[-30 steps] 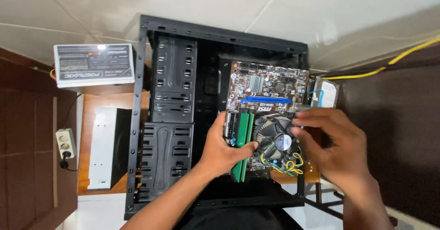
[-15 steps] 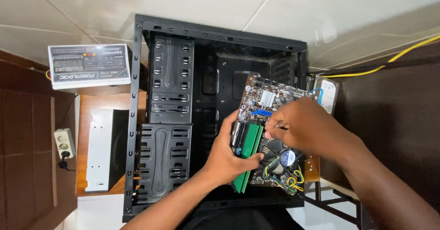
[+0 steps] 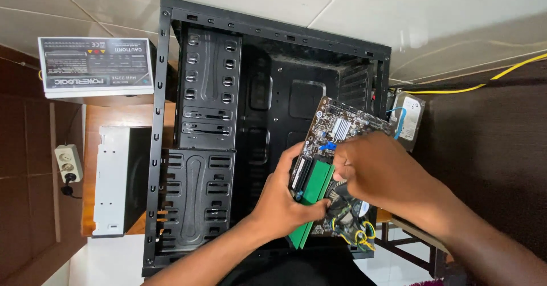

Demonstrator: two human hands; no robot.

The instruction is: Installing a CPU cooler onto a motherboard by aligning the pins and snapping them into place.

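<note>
both hands on a motherboard over an open case

the left hand (image 3: 285, 197) grips the near edge of the motherboard (image 3: 336, 143), fingers curled around it beside the green memory sticks (image 3: 313, 197). the right hand (image 3: 379, 169) lies on top of the board, fingers bent and closed over the middle, hiding most of the cooler fan (image 3: 347, 206). the board is held tilted above the right half of the open black computer case (image 3: 228, 121), not lying flat inside. yellow wires (image 3: 362, 237) hang at its lower corner. a hard drive (image 3: 407, 118) sits just right of the case. left of the case lie a power supply (image 3: 94, 66), an optical drive (image 3: 114, 186) and a power strip (image 3: 68, 163).
</note>
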